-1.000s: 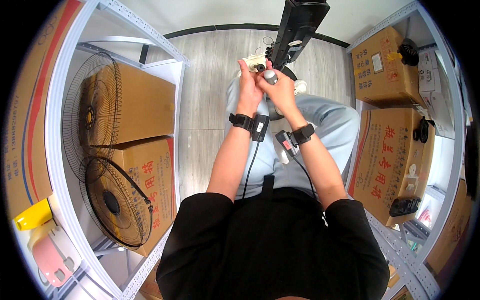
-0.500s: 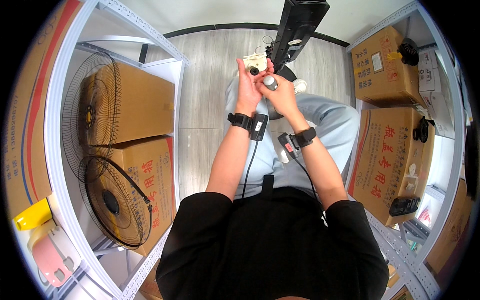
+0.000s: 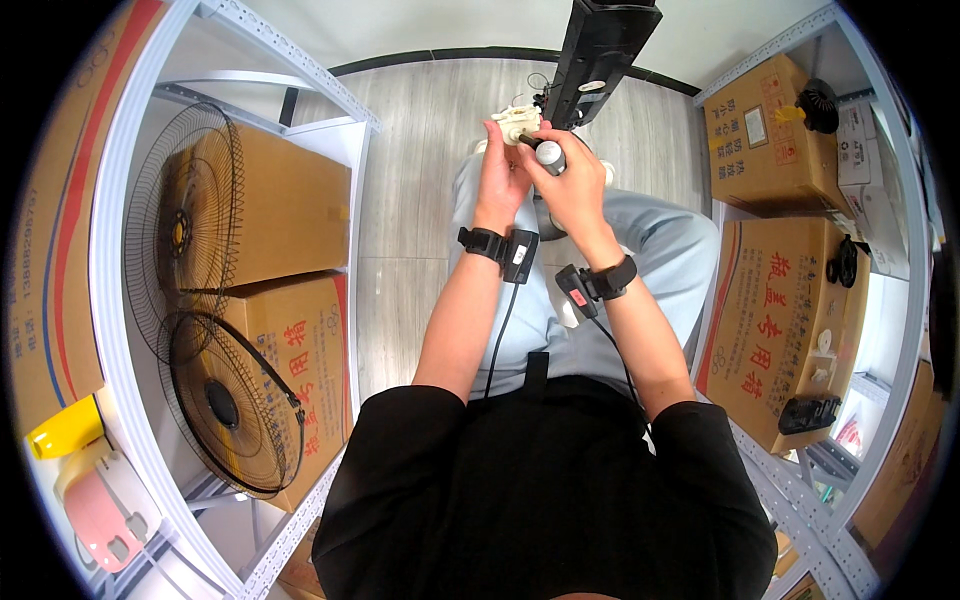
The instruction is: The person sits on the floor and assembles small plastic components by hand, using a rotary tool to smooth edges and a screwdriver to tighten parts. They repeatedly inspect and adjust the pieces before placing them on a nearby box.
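Beyond my knees, a cream plastic part [image 3: 516, 120] with moulded ridges rests in my left hand [image 3: 499, 182], whose fingers curl up round it. My right hand [image 3: 580, 192] is closed round the thick grey handle of a screwdriver-like tool [image 3: 550, 157]. Its pale round butt faces up, and a short dark piece, either its shaft or a knob, meets the near side of the cream part. The tip of the tool is hidden. Thin dark wires [image 3: 540, 88] show just behind the part, beside a black column.
The tall black column [image 3: 600, 62] stands just ahead of my hands. Metal shelving flanks me on both sides. Black wire fan guards [image 3: 222, 400] lean by cartons [image 3: 290, 205] on the left; more cartons [image 3: 765, 320] and small black parts [image 3: 810, 412] sit on the right.
My right hand has shifted slightly right, with the handle tilting. The cream part has turned in my left hand, and my left fingers have closed in more around it.
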